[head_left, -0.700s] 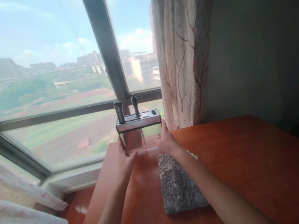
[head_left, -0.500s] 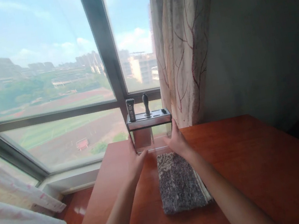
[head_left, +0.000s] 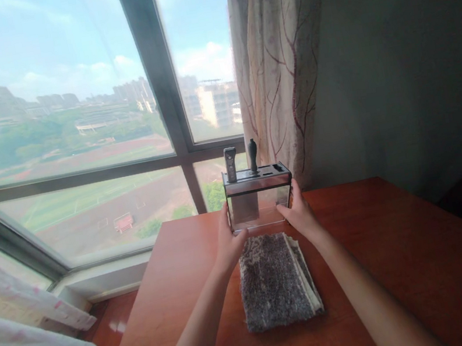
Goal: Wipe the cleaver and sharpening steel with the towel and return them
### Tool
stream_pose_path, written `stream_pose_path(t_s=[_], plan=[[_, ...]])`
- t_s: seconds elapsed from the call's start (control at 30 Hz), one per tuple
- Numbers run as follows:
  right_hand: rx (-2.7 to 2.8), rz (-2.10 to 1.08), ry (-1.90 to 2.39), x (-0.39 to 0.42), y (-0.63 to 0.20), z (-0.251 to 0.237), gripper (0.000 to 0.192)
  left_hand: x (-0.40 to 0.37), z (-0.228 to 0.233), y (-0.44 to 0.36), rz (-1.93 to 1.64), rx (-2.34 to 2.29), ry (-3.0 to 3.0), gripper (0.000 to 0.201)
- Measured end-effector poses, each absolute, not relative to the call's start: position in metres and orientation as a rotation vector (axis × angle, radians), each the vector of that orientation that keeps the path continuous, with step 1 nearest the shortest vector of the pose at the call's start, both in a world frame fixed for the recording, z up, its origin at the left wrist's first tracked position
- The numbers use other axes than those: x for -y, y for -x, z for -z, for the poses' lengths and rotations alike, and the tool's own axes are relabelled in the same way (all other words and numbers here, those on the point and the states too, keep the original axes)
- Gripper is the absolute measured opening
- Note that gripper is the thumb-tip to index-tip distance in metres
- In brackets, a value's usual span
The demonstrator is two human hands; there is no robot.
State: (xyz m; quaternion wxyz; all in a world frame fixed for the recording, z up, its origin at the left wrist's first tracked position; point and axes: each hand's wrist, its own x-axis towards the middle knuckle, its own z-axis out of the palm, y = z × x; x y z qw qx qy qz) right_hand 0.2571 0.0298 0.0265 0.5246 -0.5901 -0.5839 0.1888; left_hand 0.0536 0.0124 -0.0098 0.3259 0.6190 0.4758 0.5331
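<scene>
slid rightward along the worktop's [head_left: 378, 231] far edge, knife block [head_left: 259, 195] (two handles up) gripped between left hand [head_left: 228, 243] and right hand [head_left: 299, 216]; folded towel [head_left: 275, 278] just before it.

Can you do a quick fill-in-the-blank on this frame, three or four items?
1. Both hands, left hand and right hand, hold the sides of the knife ____.
2. Out of the top of the holder stick ____ handles.
3. The folded cloth lies on the table just ____ the holder, toward the person.
4. Behind the holder hangs a patterned ____.

Missing words: holder; two; in front of; curtain
</scene>
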Motion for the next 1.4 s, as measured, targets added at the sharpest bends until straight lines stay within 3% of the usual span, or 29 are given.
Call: stream_pose_path(t_s=[0.2, 0.43, 0.73, 0.97, 1.17, 1.4], plan=[[1.328, -0.518, 1.416, -0.026, -0.274, 0.004, 0.083, -0.005, 0.006, -0.039, -1.336, -1.356, -1.51, 0.077], [1.223, -0.836, 1.526, 0.01, -0.293, 0.048, 0.079, 0.021, 0.041, -0.027, -1.128, -1.459, -1.617, 0.057], [1.054, -1.328, 1.267, 0.055, -0.284, 0.045, 0.058, 0.04, 0.04, -0.022, -0.727, -1.527, -1.716, 0.044], [1.007, -1.333, 1.157, 0.049, -0.256, 0.051, 0.06, 0.049, 0.032, -0.043, -1.004, -1.186, -1.154, 0.071], [0.833, -1.43, 0.98, 0.051, -0.245, 0.043, 0.075, 0.064, 0.013, -0.048, -0.868, -0.914, -0.59, 0.046], [0.757, -1.573, 0.76, 0.058, -0.253, 0.037, 0.064, 0.073, 0.007, -0.051, -0.927, -0.822, -0.578, 0.041]])
